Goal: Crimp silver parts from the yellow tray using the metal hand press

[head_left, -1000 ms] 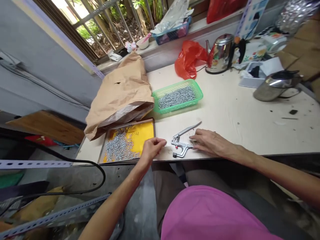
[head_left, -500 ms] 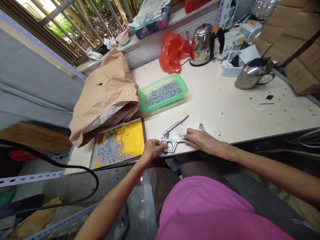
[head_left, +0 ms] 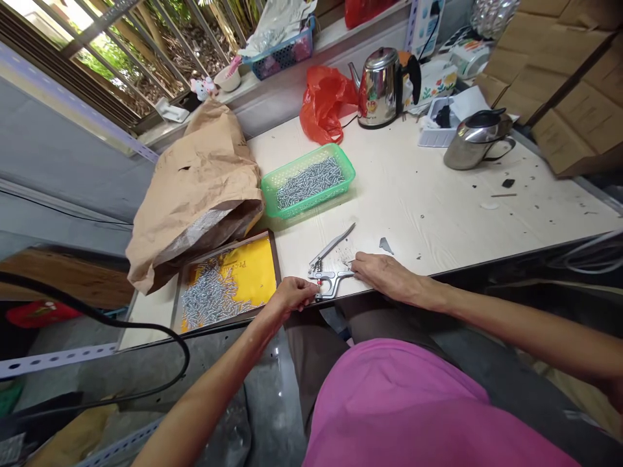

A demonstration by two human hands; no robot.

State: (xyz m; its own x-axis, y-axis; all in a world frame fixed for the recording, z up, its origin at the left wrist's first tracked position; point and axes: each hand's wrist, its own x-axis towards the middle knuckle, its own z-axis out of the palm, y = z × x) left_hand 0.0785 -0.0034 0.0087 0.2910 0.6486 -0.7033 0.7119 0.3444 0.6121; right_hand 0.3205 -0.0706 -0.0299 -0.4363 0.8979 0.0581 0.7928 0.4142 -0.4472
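A metal hand plier tool (head_left: 329,266) lies at the table's near edge, its upper handle raised toward the back. My left hand (head_left: 292,295) is pinched closed at the tool's jaw end, on something too small to name. Palm down, my right hand (head_left: 382,274) rests on the lower handle and presses it to the table. A shallow tray (head_left: 272,272) with a yellow sheet and a heap of small silver metal pieces (head_left: 207,297) sits just left of my left hand. Behind the tool stands a green basket (head_left: 307,181) filled with similar silver pieces.
A crumpled brown paper bag (head_left: 199,181) lies at the back left, over the tray's far end. A red plastic bag (head_left: 324,104), a steel kettle (head_left: 382,87) and a second steel pot (head_left: 474,139) stand at the back. Cardboard boxes (head_left: 574,97) are on the right.
My left hand has gone from beside the tray to the tool's jaw end and stays pinched there. My right hand has stayed on the handle. The camera has swung left and down.
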